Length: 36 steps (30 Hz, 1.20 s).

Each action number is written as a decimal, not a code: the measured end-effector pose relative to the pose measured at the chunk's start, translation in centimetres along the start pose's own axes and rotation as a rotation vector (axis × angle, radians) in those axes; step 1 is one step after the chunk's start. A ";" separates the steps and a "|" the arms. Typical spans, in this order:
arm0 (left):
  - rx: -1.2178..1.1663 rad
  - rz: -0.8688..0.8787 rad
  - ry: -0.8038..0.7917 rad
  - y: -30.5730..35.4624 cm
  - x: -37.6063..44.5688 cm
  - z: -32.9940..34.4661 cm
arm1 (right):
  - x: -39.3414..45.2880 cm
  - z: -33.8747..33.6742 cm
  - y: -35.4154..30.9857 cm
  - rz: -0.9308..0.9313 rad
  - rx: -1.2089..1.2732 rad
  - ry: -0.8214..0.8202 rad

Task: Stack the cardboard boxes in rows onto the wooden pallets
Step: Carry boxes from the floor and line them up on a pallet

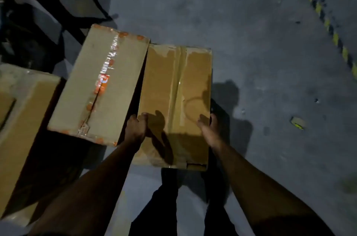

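Both hands hold brown box [173, 89]: left hand [136, 127] and right hand [207, 129] clamp opposite long sides; long axis points away, taped box [100, 83] just left.

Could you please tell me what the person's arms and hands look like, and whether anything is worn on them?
Both forearms are bare to the bottom of the frame: no sleeves show. The left hand and right hand wear no gloves; no watch, ring or band is visible in the dim light.

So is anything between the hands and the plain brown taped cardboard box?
No. The left hand and right hand already grip the plain brown taped cardboard box at its side edges. No wooden pallet is visible, so its onward path can't be judged.
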<state>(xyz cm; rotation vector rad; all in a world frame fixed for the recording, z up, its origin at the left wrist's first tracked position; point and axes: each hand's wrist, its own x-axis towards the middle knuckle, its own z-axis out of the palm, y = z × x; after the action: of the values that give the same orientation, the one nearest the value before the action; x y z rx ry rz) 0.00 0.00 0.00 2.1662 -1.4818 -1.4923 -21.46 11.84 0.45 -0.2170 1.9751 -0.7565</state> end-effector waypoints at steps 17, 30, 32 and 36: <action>0.049 -0.123 -0.004 -0.4 9.6 3.0 | 11.7 2.4 2.0 0.160 0.030 0.076; -0.262 -0.188 -0.098 -0.9 1.8 1.6 | 4.5 -0.7 0.3 0.123 -0.051 0.146; -0.278 -0.214 -0.097 -1.0 -1.0 1.1 | 1.3 -2.5 0.2 0.074 -0.100 0.125; -0.278 -0.246 -0.082 -1.1 -7.9 -0.2 | -4.8 -6.0 0.1 0.037 -0.127 0.131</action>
<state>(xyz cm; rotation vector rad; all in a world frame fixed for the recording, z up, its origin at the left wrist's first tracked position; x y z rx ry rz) 0.60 6.49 4.57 2.1987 -0.9811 -1.7627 -24.02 16.55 5.96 -0.2102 2.1485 -0.6367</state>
